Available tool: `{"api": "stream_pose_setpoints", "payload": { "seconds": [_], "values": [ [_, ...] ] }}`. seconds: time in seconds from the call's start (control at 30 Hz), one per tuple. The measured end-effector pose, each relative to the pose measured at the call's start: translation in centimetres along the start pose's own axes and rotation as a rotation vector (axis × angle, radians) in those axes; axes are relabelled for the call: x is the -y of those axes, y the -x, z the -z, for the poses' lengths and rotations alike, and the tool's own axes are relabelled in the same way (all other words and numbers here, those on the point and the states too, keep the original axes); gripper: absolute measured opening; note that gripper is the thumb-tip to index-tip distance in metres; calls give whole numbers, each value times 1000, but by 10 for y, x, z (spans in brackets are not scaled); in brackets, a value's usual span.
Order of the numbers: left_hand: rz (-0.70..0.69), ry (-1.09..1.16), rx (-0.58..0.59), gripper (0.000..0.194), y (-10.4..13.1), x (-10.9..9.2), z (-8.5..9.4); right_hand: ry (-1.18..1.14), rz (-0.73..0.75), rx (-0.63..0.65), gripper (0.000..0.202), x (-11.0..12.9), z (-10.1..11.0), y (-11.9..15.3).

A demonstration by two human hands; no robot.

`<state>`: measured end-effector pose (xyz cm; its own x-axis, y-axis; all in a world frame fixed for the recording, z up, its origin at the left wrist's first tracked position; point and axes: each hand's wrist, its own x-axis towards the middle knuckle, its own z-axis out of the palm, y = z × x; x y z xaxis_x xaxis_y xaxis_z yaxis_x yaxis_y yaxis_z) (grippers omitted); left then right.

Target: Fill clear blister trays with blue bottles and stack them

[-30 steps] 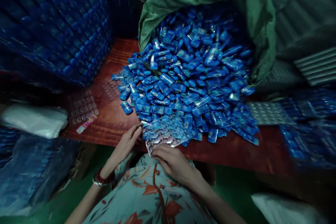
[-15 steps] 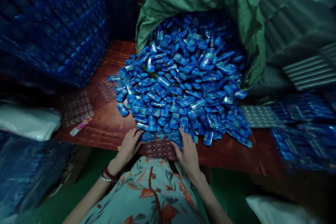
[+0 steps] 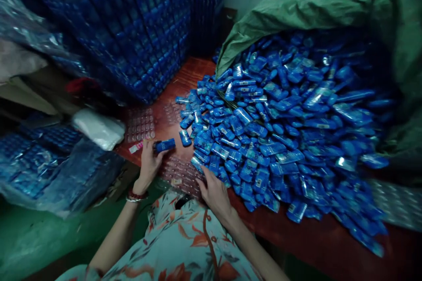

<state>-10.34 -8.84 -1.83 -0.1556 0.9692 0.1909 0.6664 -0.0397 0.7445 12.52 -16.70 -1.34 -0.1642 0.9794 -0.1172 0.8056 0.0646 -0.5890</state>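
Observation:
My left hand (image 3: 150,164) is closed on a small shiny blue packet (image 3: 165,144), thumb on the near side, at the left end of a clear plastic blister tray (image 3: 187,174). That tray lies at the table's front edge, close to my body. Over its right end is my right hand (image 3: 215,193), thumb and forefinger apart, fingertips by the nearest blue packets of the pile (image 3: 244,153). Whether they touch one is hard to tell. A single blue packet (image 3: 185,138) lies on the table beyond the tray.
A green sack (image 3: 296,9) opens behind the pile. Wrapped stacks of blue packets (image 3: 141,30) stand at the back left. Another blister sheet (image 3: 140,124), a pink-and-white label (image 3: 136,147) and a white plastic bag (image 3: 99,129) lie at left. Blister sheets (image 3: 395,204) sit at far right.
The view has swung left. My left hand has moved left and now holds a blue packet. The blue packets that lay between my hands over the tray are gone from there.

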Motion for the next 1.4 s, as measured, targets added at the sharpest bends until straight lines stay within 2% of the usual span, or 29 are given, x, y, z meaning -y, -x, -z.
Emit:
{"api": "stream_pose_setpoints", "payload": {
  "seconds": [0.1, 0.2, 0.3, 0.43, 0.53, 0.63, 0.7, 0.83, 0.93, 1.0, 1.13, 1.3, 1.4],
  "values": [
    [161, 225, -6, 40, 8, -9, 2, 214, 17, 113, 32, 13, 2, -24],
    [304, 444, 30, 43, 21, -15, -1, 261, 50, 110, 29, 14, 7, -36],
    [390, 553, 49, 45, 34, -14, -3, 165, 81, 71, 30, 3, 12, -37],
    [397, 558, 144, 48, 43, -9, -1, -65, 149, -65, 29, -4, 23, -34],
    [233, 433, 260, 39, 40, -12, 5, -157, 284, -81, 29, 10, 33, -44],
    [-88, 294, 388, 28, 31, -14, 12, -79, 417, 26, 34, 28, 39, -64],
    [-224, 211, 422, 35, 25, -12, 18, 66, 445, 128, 38, 35, 37, -75],
    [-257, 99, 395, 47, 14, 4, 25, 394, 418, 234, 40, 32, 23, -73],
    [-335, 116, 449, 36, 6, 14, 23, 496, 372, 189, 42, 26, 11, -65],
    [-410, 110, 490, 36, -1, 16, 20, 523, 324, 127, 44, 22, 8, -64],
    [-501, 5, 557, 44, -20, 12, 16, 570, 287, 74, 50, 18, 8, -73],
    [-591, -132, 588, 36, -37, 3, 16, 597, 270, 15, 52, 12, 1, -74],
    [-653, -136, 619, 33, -43, -3, 19, 611, 274, 6, 52, 9, -4, -69]
  ]
}}
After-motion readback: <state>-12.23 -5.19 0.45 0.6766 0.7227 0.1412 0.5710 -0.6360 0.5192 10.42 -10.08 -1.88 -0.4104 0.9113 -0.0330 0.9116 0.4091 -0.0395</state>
